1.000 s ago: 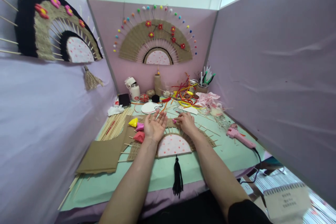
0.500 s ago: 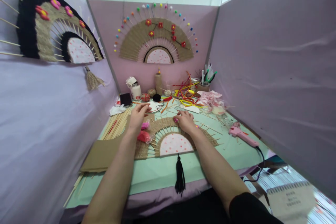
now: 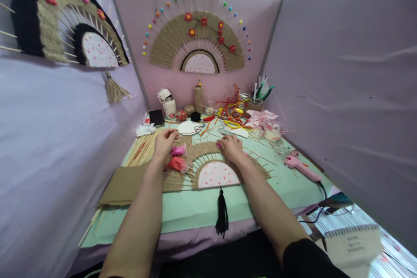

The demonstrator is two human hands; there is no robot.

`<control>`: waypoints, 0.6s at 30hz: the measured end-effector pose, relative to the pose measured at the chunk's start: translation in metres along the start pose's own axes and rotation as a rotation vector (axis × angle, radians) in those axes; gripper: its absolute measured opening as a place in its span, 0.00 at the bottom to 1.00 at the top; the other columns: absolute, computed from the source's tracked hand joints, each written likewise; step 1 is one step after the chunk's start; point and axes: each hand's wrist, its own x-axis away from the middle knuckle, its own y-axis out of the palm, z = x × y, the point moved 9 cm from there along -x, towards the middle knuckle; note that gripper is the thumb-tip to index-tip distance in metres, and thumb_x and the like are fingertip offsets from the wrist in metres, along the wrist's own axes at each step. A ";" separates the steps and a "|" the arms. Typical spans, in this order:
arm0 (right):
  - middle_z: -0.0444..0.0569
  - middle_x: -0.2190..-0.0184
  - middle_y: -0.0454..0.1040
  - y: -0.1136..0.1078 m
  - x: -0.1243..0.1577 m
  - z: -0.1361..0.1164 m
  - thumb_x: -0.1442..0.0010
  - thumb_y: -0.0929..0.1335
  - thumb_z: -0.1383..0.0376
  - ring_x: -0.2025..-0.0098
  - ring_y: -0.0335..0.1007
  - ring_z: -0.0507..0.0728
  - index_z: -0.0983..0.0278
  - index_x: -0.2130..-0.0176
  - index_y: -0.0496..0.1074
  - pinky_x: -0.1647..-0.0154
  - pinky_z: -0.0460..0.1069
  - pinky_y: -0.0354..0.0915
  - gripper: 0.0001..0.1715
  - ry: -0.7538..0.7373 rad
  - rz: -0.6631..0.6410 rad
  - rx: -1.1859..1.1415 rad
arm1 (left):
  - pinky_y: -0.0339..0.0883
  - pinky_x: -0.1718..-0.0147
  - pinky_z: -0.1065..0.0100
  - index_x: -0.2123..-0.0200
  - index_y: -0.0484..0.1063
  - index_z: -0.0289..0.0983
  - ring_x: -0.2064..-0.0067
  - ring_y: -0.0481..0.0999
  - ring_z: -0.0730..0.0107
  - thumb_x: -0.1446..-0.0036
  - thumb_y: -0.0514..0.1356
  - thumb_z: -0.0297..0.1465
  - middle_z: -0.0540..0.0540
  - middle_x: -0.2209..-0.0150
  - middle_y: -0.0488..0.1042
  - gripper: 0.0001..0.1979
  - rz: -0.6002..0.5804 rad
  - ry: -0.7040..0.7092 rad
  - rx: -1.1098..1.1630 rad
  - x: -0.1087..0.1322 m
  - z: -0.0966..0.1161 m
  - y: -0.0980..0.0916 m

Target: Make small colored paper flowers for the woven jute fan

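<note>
A woven tan fan (image 3: 197, 151) with a dotted white half-circle (image 3: 218, 174) and a black tassel (image 3: 222, 213) lies on the green table. My right hand (image 3: 230, 147) rests at the fan's upper arc, its fingertips at a small pink piece (image 3: 219, 145). My left hand (image 3: 165, 141) is raised just left of the fan, thumb and fingertips together; whatever may be between them is too small to make out. Beside it, a pink clay packet (image 3: 177, 151) and a red clay packet (image 3: 177, 164) lie over the fan's left side.
Brown cardboard (image 3: 124, 184) and thin sticks (image 3: 143, 150) lie at the left. A pink glue gun (image 3: 301, 167) is at the right. Behind are a white bottle (image 3: 169, 107), yarn balls, coloured pipe cleaners (image 3: 233, 113) and a tool cup (image 3: 255, 105). Finished fans hang on the partitions.
My left hand has shifted slightly left, away from the clay packets, and its fingers have drawn closer together. My right hand stays at the pink piece. The camera view has tilted slightly.
</note>
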 end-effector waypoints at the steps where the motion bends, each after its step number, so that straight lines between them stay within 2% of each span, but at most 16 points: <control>1: 0.51 0.49 0.71 0.000 0.000 0.001 0.37 0.62 0.66 0.48 0.55 0.62 0.51 0.51 0.74 0.54 0.56 0.50 0.19 0.006 0.002 0.000 | 0.63 0.69 0.70 0.68 0.74 0.36 0.70 0.73 0.69 0.55 0.62 0.35 0.47 0.71 0.75 0.10 -0.003 0.007 -0.010 0.000 0.000 0.000; 4: 0.50 0.49 0.71 -0.001 0.000 0.001 0.38 0.63 0.64 0.48 0.55 0.62 0.52 0.53 0.75 0.54 0.56 0.50 0.17 0.011 0.007 0.001 | 0.64 0.68 0.69 0.67 0.74 0.37 0.69 0.74 0.68 0.53 0.61 0.35 0.47 0.70 0.75 0.10 -0.005 0.048 -0.079 -0.001 0.000 -0.003; 8: 0.50 0.50 0.72 0.001 0.000 -0.002 0.39 0.65 0.63 0.48 0.55 0.62 0.54 0.58 0.78 0.53 0.56 0.49 0.13 -0.007 -0.004 0.008 | 0.65 0.64 0.66 0.67 0.77 0.38 0.65 0.75 0.64 0.52 0.60 0.35 0.46 0.69 0.77 0.10 0.004 0.122 -0.283 -0.002 0.002 -0.009; 12: 0.50 0.49 0.71 0.000 0.000 -0.001 0.39 0.64 0.65 0.47 0.55 0.62 0.53 0.54 0.76 0.53 0.56 0.50 0.16 -0.001 0.017 0.006 | 0.66 0.59 0.64 0.64 0.78 0.38 0.60 0.75 0.60 0.51 0.60 0.35 0.44 0.63 0.79 0.12 -0.040 0.077 -0.410 0.001 0.000 -0.011; 15: 0.51 0.47 0.70 -0.002 0.000 0.000 0.39 0.62 0.69 0.46 0.55 0.62 0.54 0.49 0.73 0.53 0.55 0.51 0.22 0.008 0.042 -0.002 | 0.66 0.54 0.63 0.58 0.77 0.36 0.55 0.76 0.60 0.50 0.60 0.36 0.42 0.56 0.78 0.17 -0.158 0.065 -0.571 0.006 0.001 -0.004; 18: 0.52 0.48 0.71 -0.003 0.001 0.000 0.38 0.61 0.70 0.46 0.56 0.63 0.55 0.50 0.74 0.53 0.56 0.52 0.22 0.010 0.062 -0.017 | 0.65 0.51 0.63 0.54 0.76 0.35 0.52 0.75 0.59 0.53 0.62 0.34 0.41 0.50 0.76 0.21 -0.388 0.089 -0.703 0.014 -0.002 0.013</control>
